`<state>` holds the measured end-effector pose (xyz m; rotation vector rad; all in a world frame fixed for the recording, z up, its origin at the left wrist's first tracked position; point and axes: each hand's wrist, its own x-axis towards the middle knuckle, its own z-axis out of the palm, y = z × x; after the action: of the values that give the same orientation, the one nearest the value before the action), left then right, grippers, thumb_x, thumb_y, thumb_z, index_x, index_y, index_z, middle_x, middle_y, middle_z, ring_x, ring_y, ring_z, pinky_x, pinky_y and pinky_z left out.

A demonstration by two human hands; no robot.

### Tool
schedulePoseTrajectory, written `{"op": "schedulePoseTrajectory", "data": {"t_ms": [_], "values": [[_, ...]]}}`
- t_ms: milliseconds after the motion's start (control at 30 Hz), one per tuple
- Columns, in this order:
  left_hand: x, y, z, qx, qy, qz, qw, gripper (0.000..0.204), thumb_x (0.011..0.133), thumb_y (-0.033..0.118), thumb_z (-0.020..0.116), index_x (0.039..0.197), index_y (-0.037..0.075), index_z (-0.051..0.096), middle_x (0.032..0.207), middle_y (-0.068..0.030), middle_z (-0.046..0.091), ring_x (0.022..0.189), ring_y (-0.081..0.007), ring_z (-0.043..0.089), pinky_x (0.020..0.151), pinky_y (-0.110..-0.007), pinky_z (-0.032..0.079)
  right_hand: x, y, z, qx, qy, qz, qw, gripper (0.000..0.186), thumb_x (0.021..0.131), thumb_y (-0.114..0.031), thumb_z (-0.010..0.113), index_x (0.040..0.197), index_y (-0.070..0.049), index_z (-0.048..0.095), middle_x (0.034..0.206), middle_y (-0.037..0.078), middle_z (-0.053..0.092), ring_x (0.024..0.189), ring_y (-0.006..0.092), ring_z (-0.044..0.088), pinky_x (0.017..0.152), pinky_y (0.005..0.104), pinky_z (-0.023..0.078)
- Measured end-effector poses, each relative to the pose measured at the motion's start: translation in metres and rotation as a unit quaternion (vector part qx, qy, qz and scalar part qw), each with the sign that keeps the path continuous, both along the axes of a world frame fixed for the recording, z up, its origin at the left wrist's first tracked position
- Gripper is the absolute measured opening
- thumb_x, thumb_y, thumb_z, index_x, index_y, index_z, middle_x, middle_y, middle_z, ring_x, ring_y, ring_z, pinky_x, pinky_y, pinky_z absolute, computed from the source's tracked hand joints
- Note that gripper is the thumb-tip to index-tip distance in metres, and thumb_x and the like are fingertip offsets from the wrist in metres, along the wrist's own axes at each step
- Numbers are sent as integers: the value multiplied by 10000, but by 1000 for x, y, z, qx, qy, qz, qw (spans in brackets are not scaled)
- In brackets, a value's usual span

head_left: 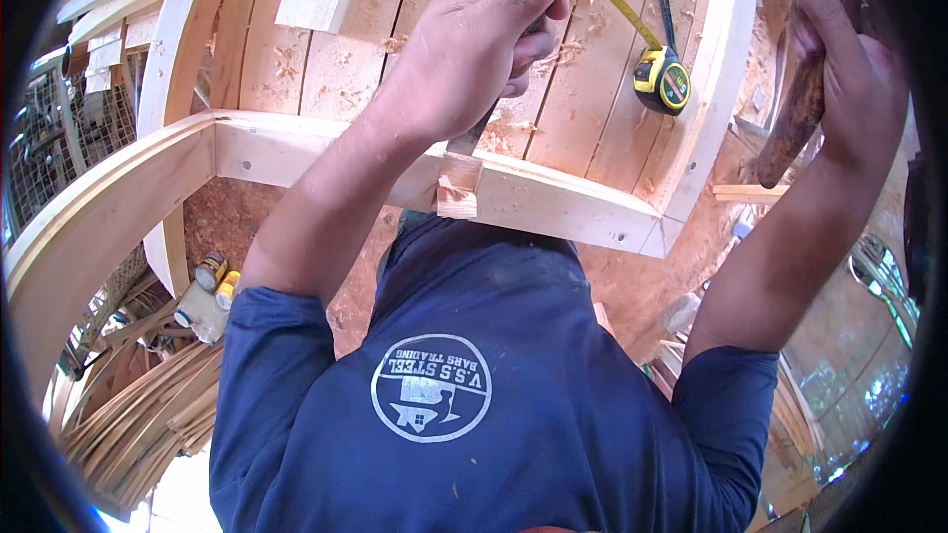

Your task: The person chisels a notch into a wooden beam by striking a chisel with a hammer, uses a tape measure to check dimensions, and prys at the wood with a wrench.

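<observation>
1 black-and-yellow tape measure [661, 81] lay with its yellow blade [622, 8] extended and its black cord strap [665, 0] attached. At the left, 1 small round yellow-and-brown jar [209, 270] and 1 yellow bottle [228, 290] were located beside 1 whitish container [204, 314]. Thin, pale-brown wooden strips [158, 410] were heaped nearby. Reddish-brown bare earth [222, 232] formed the ground.

Tape measure [661, 80] is yellow and black, boards [592, 118] under it pale tan. Dark brown stick [793, 128] to its right, navy shirt [543, 355] down-left with a round white print [431, 388].
</observation>
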<state>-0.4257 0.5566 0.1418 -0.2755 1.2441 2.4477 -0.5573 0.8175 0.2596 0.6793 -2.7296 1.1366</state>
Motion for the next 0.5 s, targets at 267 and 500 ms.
{"op": "schedulePoseTrajectory", "data": {"t_ms": [267, 500], "values": [[-1, 2, 8, -25, -25, 11, 999, 524, 1071, 590, 427, 995, 79, 517, 667, 31, 397, 527, -67, 344, 489, -233, 311, -2, -3, 1, 11, -5, 6, 1000, 328, 888, -70, 752, 1209, -28, 705, 869, -18, 657, 725, 62, 576, 639, 250, 452], [0, 8, 7, -55, -12, 17, 998, 481, 1072, 570, 449, 952, 109, 511, 677, 52, 388, 542, -50, 337, 491, -230, 287, 1, -15, -5, 23, -38, 15, 999, 329, 882, -60, 741, 1206, -21, 704, 850, -15, 653, 712, 65, 578, 633, 254, 458]]}}
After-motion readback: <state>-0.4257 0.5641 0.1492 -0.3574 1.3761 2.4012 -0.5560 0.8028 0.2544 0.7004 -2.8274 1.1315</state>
